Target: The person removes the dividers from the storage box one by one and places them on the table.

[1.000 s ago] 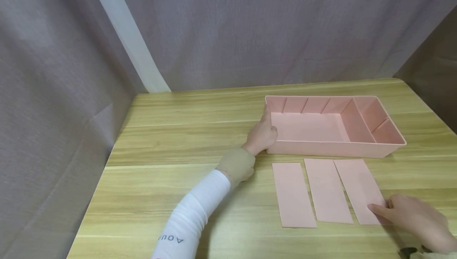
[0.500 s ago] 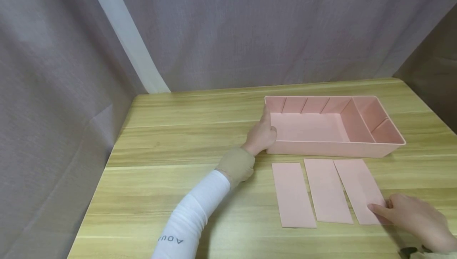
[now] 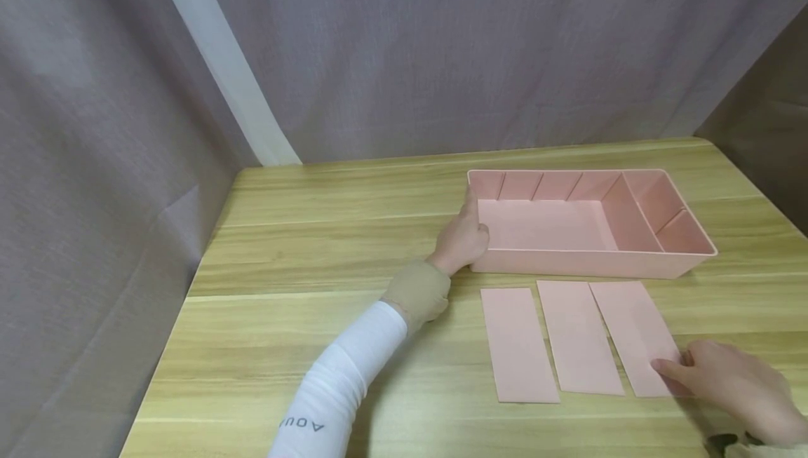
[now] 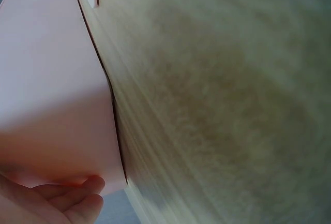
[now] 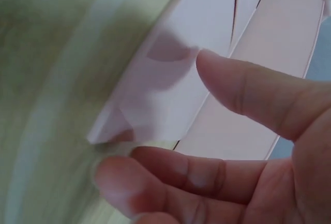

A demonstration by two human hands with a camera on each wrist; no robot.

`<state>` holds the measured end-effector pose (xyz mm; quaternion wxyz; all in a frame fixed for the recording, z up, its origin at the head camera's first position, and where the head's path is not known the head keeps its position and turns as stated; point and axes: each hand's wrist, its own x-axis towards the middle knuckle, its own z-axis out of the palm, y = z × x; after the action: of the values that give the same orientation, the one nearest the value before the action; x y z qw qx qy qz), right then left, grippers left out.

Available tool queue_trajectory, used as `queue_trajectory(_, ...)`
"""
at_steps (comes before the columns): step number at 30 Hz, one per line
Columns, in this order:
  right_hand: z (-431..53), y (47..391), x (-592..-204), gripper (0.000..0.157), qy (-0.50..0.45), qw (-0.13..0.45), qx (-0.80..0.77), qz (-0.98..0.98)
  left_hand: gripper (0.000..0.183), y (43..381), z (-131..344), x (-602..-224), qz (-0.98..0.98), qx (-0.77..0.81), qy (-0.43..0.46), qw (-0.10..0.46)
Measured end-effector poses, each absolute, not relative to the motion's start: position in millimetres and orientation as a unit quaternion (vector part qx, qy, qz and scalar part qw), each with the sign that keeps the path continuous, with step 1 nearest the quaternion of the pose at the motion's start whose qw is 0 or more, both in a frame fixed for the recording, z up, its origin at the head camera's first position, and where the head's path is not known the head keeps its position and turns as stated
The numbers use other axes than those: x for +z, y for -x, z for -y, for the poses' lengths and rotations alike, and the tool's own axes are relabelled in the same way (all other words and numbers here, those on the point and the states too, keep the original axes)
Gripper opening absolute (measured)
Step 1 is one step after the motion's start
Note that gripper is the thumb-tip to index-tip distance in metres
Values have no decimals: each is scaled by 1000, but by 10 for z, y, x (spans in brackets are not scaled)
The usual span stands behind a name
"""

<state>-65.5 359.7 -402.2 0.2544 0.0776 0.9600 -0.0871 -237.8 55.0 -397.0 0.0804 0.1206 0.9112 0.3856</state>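
A long pink storage box [image 3: 568,261] stands at the back right of the table, with a divider [image 3: 631,216] near its right end. My left hand [image 3: 461,237] grips its left end wall, and curled fingers show against the pink wall in the left wrist view. In front of the box lie three flat pink divider panels: a left panel [image 3: 520,346], a middle panel [image 3: 581,339] and a right panel [image 3: 634,335]. My right hand [image 3: 738,381] is at the near end of the right panel, thumb over its face, fingers spread apart from the thumb beside its edge.
The wood-grain table [image 3: 303,247] carries the box and panels on its right half. Grey curtain [image 3: 429,51] hangs behind and along the left side, with a pale vertical strip [image 3: 227,58]. A darker cloth [image 3: 770,114] hangs at the right.
My right hand has shifted very slightly at the right panel. The left hand, the box and the panels look the same.
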Motion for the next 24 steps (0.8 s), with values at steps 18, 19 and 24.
queue_trajectory(18,-3495,696,-3809,53,-68,118,-104,-985,74,2371,-548,-3984,-911,386,-124,73)
queue_trajectory(19,-3490,706,-3795,52,-65,100,-107,-987,74,2372,-550,-3986,-912,384,-123,72)
queue_trajectory(24,-3435,738,-3739,43,-56,-8,-117,-992,74,2374,-550,-3986,-911,386,-124,72)
